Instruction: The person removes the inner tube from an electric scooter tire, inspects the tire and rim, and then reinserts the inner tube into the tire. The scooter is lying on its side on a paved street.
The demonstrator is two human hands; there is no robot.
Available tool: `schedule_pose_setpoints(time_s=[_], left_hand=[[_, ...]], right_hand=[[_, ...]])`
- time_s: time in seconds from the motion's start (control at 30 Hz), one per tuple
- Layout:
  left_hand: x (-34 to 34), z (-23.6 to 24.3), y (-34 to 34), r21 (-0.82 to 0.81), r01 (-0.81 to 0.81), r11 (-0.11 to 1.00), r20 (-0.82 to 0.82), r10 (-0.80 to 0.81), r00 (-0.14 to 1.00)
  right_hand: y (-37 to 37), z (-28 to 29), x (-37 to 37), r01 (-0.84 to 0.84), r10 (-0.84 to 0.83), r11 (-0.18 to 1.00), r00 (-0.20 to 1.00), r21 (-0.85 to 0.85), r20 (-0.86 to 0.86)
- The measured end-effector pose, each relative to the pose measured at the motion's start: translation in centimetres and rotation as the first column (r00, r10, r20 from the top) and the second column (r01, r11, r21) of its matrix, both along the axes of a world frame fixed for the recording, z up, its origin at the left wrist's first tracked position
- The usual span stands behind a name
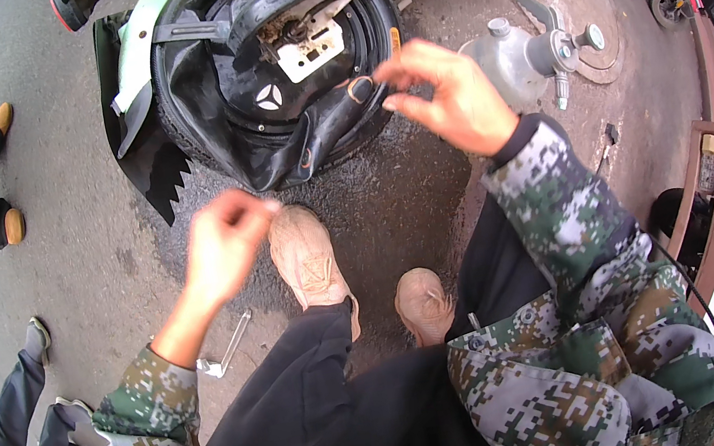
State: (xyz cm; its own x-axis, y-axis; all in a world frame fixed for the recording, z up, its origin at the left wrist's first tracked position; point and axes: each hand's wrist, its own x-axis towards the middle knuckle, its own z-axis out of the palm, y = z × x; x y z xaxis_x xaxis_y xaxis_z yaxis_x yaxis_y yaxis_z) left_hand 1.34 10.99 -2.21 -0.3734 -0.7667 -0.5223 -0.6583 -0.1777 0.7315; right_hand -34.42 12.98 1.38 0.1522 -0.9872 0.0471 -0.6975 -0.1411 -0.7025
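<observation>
The work in hand looks like a tyre repair on a small scooter wheel (pixel 281 64) that lies on its side on the wet pavement (pixel 391 198), with a black inner tube (pixel 304 141) pulled partly out over the tyre's near edge. The step seems to be handling the tube's valve end. The right hand (pixel 442 98) is raised just in front of the tyre, thumb and forefinger closed in a pinch on what may be a small ring or valve piece at the tube's edge, though it is too small to tell. The other fingers are loosely curled. The left hand (pixel 223 247) hovers above a tan shoe (pixel 307 256), fingertips bunched shut, apparently empty. A next move would call for a steady, fine grip. A metal wrench (pixel 228 349) lies on the ground by the left forearm.
</observation>
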Motion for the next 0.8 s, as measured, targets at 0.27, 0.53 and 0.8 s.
schedule_pose_setpoints(time_s=[0.27, 0.53, 0.8], left_hand=[[-3.2, 1.2, -3.9, -0.632, 0.34, 0.696, 0.067, -0.388, 0.919], [-5.4, -0.3, -3.8, -0.768, 0.461, 0.445, 0.298, -0.389, 0.872], [-7.3, -1.9, -2.4, -0.63, 0.668, 0.396, 0.549, -0.383, 0.743]], right_hand=[[-4.6, -3.5, -0.2, -0.145, 0.141, 0.989, 0.985, -0.029, -0.096], [-4.4, -2.7, -1.3, -0.121, 0.097, 0.955, 0.99, 0.271, 0.103], [-5.1, -4.7, -0.2, -0.021, -0.008, 0.977, 0.99, 0.214, 0.137]])
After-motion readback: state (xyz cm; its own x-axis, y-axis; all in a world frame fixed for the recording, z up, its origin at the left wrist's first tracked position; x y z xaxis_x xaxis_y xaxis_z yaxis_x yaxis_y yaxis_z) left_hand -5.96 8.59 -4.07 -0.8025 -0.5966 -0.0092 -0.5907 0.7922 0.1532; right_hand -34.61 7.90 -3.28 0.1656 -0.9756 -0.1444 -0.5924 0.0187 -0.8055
